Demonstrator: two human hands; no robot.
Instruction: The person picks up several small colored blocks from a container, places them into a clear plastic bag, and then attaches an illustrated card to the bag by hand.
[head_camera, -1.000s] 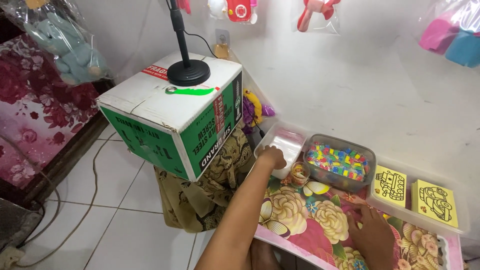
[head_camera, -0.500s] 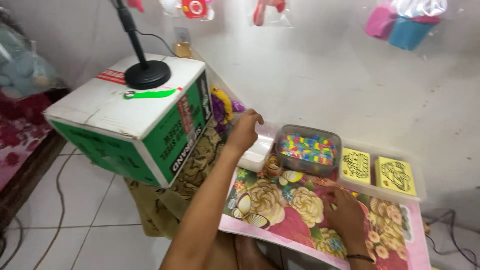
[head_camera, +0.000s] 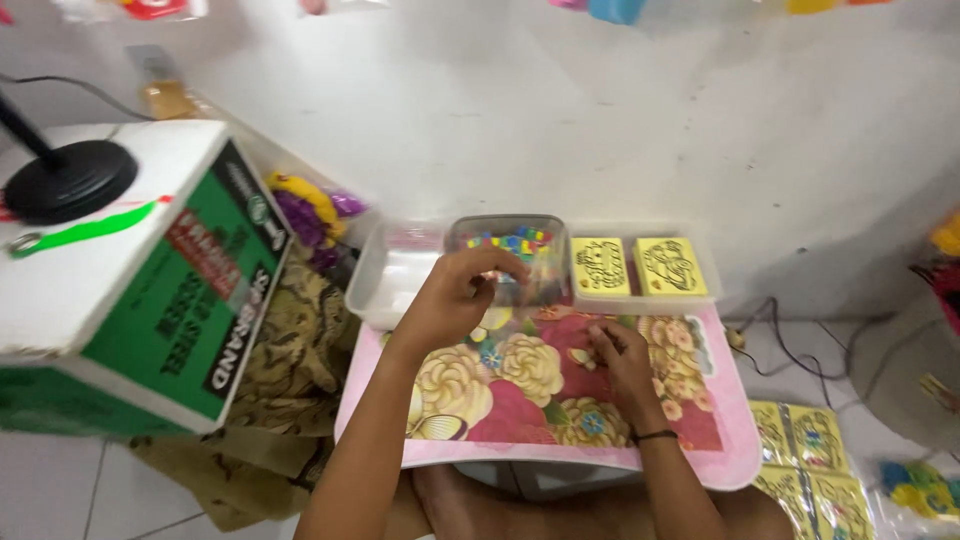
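Observation:
My left hand (head_camera: 455, 297) reaches forward with fingers curled at the near rim of a clear plastic box of small colourful beads (head_camera: 520, 243). Blur hides whether the hand grips anything. My right hand (head_camera: 622, 358) rests on a pink floral board (head_camera: 520, 400) on my lap, fingers loosely bent, with nothing seen in it. Right of the bead box, a clear tray (head_camera: 708, 290) holds two yellow cards with black drawings, one (head_camera: 600, 266) beside the other (head_camera: 670, 265). A shallow clear tray (head_camera: 385, 275) lies left of the bead box.
A large green and white cardboard box (head_camera: 190, 300) stands at my left with a black round stand base (head_camera: 68, 180) on top. Patterned brown cloth (head_camera: 300, 340) lies beside it. More yellow cards (head_camera: 815, 455) and cables (head_camera: 800, 350) lie on the floor at right. A white wall (head_camera: 560, 120) rises behind.
My left hand has moved right, from the shallow clear tray to the bead box. The view has swung right and down. My right hand stays on the floral board.

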